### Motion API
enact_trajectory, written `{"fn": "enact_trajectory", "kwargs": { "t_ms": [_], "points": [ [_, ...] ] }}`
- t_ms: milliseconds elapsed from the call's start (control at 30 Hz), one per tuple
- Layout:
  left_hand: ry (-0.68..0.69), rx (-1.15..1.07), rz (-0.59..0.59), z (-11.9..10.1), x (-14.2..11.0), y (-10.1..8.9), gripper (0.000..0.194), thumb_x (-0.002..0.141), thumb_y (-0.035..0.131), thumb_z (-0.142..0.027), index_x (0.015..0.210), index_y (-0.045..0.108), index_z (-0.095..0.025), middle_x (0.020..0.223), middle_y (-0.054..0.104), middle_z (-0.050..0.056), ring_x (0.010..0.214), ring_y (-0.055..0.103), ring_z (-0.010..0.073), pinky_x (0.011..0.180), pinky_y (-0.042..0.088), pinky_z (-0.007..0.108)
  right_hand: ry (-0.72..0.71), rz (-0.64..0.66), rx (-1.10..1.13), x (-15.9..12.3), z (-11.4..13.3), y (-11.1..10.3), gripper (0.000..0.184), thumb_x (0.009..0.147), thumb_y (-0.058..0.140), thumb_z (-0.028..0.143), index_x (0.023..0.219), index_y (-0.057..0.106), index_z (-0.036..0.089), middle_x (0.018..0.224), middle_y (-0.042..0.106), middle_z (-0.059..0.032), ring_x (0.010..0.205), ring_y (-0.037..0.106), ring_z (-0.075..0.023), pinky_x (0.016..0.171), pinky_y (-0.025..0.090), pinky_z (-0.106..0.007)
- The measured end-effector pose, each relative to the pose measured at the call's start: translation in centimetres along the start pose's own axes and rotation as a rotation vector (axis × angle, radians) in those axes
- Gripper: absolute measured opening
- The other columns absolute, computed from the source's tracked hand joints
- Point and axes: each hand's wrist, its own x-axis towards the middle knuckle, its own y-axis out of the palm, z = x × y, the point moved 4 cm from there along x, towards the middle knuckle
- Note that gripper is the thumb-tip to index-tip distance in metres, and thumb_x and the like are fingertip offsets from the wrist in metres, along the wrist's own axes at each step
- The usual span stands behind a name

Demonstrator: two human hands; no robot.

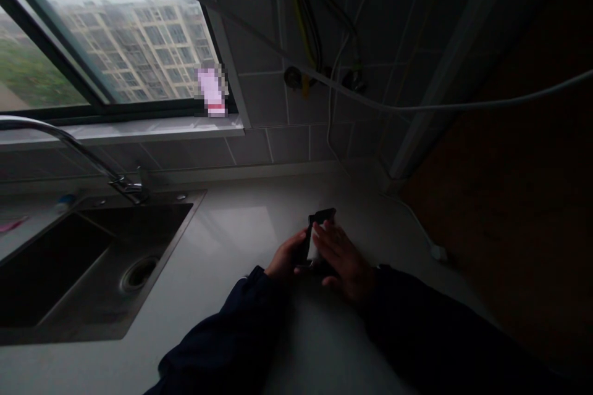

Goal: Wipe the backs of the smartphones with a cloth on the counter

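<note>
A small dark, roughly rectangular object (pixel 327 215) with a white patch (pixel 313 249) on its face is above the pale countertop, between my two hands. The dim light hides its exact kind. My left hand (pixel 287 256) is closed around its left side. Over its right part lies my right hand (pixel 345 259), fingers stretched out and touching the white area, thumb apart below. Whether the white patch is a part of the object or a separate piece, I cannot tell.
To the left is a steel sink (pixel 197 203) with a chrome faucet (pixel 78 142). A window sill (pixel 162 129) runs behind it. A white cable (pixel 445 106) crosses in front of the tiled wall; a white plug (pixel 438 253) lies at right. Pipes (pixel 306 24) hang on the wall.
</note>
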Motion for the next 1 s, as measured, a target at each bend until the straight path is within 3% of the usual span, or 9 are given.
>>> {"fn": "enact_trajectory", "kwargs": {
  "t_ms": [100, 200, 367, 533, 633, 733, 867, 1000],
  "points": [
    [-0.067, -0.046, 0.092, 0.0, -0.3, 1.2, 0.058, 0.09, 0.064, -0.036, 0.144, 0.05, -0.019, 0.084, 0.073, 0.006, 0.056, 0.067, 0.0158, 0.035, 0.036, 0.017, 0.149, -0.093, 0.01, 0.0, -2.3, -0.9, 0.071, 0.105, 0.023, 0.058, 0.162, 0.01, 0.019, 0.168, 0.017, -0.0143, 0.155, 0.01, -0.0325, 0.122, 0.02, -0.06],
    [-0.083, -0.09, 0.182, 0.0, -0.5, 2.0, 0.049, 0.091, 0.063, -0.033, 0.137, 0.053, -0.019, 0.09, 0.073, 0.006, 0.06, 0.069, 0.016, 0.039, 0.041, 0.017, 0.185, -0.118, 0.066, 0.1, -3.0, -1.3, 0.071, 0.104, 0.025, 0.059, 0.162, 0.011, 0.021, 0.169, 0.015, -0.012, 0.155, 0.01, -0.0325, 0.122, 0.02, -0.06],
    [-0.045, -0.124, 0.177, -0.1, -0.5, 2.0, 0.043, 0.086, 0.068, -0.028, 0.127, 0.063, -0.016, 0.101, 0.074, 0.009, 0.078, 0.071, 0.0184, 0.067, 0.055, 0.026, 0.104, -0.146, 0.097, 0.2, -0.8, -1.1, 0.073, 0.103, 0.023, 0.062, 0.162, 0.014, 0.019, 0.168, 0.017, -0.0112, 0.155, 0.012, -0.0334, 0.124, 0.019, -0.058],
    [0.039, -0.158, 0.108, -0.8, -0.4, 1.4, 0.031, 0.086, 0.068, -0.028, 0.116, 0.07, -0.019, 0.111, 0.074, 0.006, 0.097, 0.07, 0.0201, 0.083, 0.053, 0.027, -0.047, 0.02, 0.117, 0.1, 1.4, -0.3, 0.078, 0.102, 0.024, 0.064, 0.162, 0.014, 0.015, 0.167, 0.021, -0.0131, 0.155, 0.016, -0.0328, 0.124, 0.021, -0.055],
    [0.022, -0.15, 0.125, -0.8, -0.4, 1.6, 0.038, 0.086, 0.068, -0.03, 0.123, 0.068, -0.02, 0.11, 0.073, 0.007, 0.093, 0.071, 0.0207, 0.079, 0.054, 0.028, -0.001, -0.002, 0.12, 0.0, 0.0, -0.6, 0.073, 0.104, 0.026, 0.06, 0.162, 0.014, 0.018, 0.167, 0.02, -0.0121, 0.155, 0.016, -0.031, 0.125, 0.019, -0.055],
    [-0.02, -0.119, 0.186, -0.2, -0.5, 1.9, 0.046, 0.084, 0.07, -0.027, 0.129, 0.063, -0.017, 0.1, 0.074, 0.008, 0.071, 0.07, 0.0162, 0.066, 0.054, 0.025, 0.092, -0.076, 0.18, 0.1, -2.1, -1.3, 0.069, 0.105, 0.03, 0.057, 0.162, 0.016, 0.022, 0.167, 0.02, -0.0103, 0.154, 0.017, -0.029, 0.125, 0.02, -0.054],
    [-0.025, -0.082, 0.242, 0.6, -0.4, 1.9, 0.048, 0.08, 0.075, -0.026, 0.125, 0.059, -0.017, 0.083, 0.07, 0.003, 0.049, 0.06, 0.0108, 0.045, 0.046, 0.02, 0.256, -0.147, 0.458, 0.3, -2.9, -2.0, 0.059, 0.105, 0.036, 0.051, 0.157, 0.035, 0.022, 0.163, 0.033, -0.0086, 0.15, 0.031, -0.0259, 0.123, 0.03, -0.047],
    [0.063, -0.059, 0.153, 0.5, 0.0, 1.1, 0.048, 0.077, 0.08, -0.029, 0.118, 0.058, -0.017, 0.082, 0.067, 0.002, 0.053, 0.062, 0.0122, 0.048, 0.052, 0.023, 0.382, -0.2, 0.654, 0.4, -2.4, -2.4, 0.051, 0.105, 0.041, 0.05, 0.145, 0.054, 0.022, 0.152, 0.049, -0.0088, 0.143, 0.044, -0.0266, 0.119, 0.038, -0.047]
  ]
}}
